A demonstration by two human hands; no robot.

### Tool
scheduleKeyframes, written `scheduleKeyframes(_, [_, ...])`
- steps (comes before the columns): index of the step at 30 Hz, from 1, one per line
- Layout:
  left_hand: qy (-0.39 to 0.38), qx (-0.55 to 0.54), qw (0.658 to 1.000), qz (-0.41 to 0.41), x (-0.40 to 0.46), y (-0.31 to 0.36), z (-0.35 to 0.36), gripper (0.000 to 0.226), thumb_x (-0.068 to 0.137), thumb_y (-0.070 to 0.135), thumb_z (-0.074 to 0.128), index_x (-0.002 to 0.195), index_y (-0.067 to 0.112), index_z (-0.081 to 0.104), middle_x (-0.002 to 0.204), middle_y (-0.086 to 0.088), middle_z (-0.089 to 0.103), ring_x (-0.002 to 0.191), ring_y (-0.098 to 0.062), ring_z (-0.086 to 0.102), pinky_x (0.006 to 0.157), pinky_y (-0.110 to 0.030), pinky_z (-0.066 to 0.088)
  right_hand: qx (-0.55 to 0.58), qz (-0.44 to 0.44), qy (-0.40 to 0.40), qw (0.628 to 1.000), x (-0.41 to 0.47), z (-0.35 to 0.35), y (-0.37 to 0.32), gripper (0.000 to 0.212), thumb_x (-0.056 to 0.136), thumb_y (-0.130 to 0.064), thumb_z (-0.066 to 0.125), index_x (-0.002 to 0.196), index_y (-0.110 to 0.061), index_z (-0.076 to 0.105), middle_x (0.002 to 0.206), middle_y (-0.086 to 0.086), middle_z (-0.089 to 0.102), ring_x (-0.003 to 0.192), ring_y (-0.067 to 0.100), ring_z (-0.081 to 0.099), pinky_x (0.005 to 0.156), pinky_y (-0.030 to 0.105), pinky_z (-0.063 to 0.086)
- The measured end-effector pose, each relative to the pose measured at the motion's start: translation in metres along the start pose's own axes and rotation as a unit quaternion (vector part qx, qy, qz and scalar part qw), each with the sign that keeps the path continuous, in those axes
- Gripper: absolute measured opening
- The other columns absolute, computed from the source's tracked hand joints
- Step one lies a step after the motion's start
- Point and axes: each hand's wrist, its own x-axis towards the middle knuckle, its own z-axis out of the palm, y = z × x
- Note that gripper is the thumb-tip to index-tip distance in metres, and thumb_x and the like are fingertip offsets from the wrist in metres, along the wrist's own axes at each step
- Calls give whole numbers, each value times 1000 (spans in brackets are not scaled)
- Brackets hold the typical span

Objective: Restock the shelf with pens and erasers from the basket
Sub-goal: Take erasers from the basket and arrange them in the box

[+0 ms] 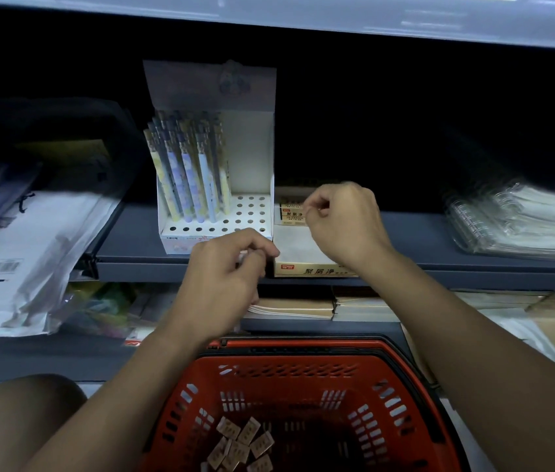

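**Both hands at the eraser box on the shelf**

I saw the right hand (340, 226) curled over the open eraser box (298, 253), its fingertips pinching an eraser (291, 212) at the back of the box. The left hand (225, 270) hung at the box's front left corner with fingers curled; whether it held anything I could not tell. Pens (187, 172) stood in the display stand (216, 226) just left. More erasers (240, 444) lay in the red basket (289, 373) below.

Dark shelf (439, 229), pen display box (216, 206) (holes showing), eraser box (303, 257), spiral notebooks (514, 223)
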Motion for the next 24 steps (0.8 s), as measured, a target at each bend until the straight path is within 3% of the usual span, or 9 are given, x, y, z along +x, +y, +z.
scheduleKeyframes(2, [-12,-126,990,-60,0,5,-2,32,85,15,45,88,9,76,76,-16,65,49,-32,60,36,-23,37,22,-19,26,999,-10,-8,-1,15,94,-17,64,89,-23,77,95,-5,67,82,12,65,76,33,58])
scheduleKeyframes(4, [-36,-204,972,-107,0,10,-3,36,87,10,40,95,-2,73,79,-19,63,49,-30,59,33,-20,33,37,-42,41,998,-22,-16,-2,13,92,-17,66,88,-23,76,93,-8,64,78,8,61,74,31,56])
scheduleKeyframes(7, [-70,-235,960,-134,-3,15,-1,34,101,-1,35,104,-4,69,85,-23,68,51,-31,62,32,-19,32,65,-70,35,995,-45,-26,-5,11,92,-16,67,91,-22,76,95,-10,64,81,5,61,76,29,57])
scheduleKeyframes(13, [-102,-248,955,-129,-8,22,2,25,111,13,42,116,5,65,100,-17,78,51,-29,67,30,-21,32,103,-102,27,989,-80,-33,-10,9,93,-14,69,92,-20,75,92,-10,63,83,7,63,74,28,53])
scheduleKeyframes(15, [-107,-244,956,-126,-9,25,2,24,111,15,44,117,4,64,95,-14,79,50,-29,67,29,-19,32,129,-102,19,986,-90,-36,-14,10,95,-14,69,93,-21,76,92,-11,63,85,7,63,74,18,48])
scheduleKeyframes(18, [-104,-245,957,-117,-11,26,3,25,110,18,46,117,5,66,69,-14,72,43,-24,64,28,-19,33,162,-97,-14,982,-103,-35,-21,7,95,-26,71,101,-23,74,98,-14,62,94,6,62,80,11,43])
scheduleKeyframes(21, [-80,-226,965,-104,-9,22,4,24,108,21,51,110,11,73,63,-16,60,35,-17,47,29,-20,33,146,-81,-79,983,-112,-29,-21,41,86,-55,73,118,-32,66,111,-19,56,107,-1,56,86,10,41])
scheduleKeyframes(24, [-84,-227,966,-94,-9,20,6,23,105,25,54,107,15,74,68,-17,60,37,-18,44,29,-20,35,128,-90,-101,983,-113,-26,-20,62,79,-66,73,131,-34,61,116,-21,49,110,-6,50,89,10,40])
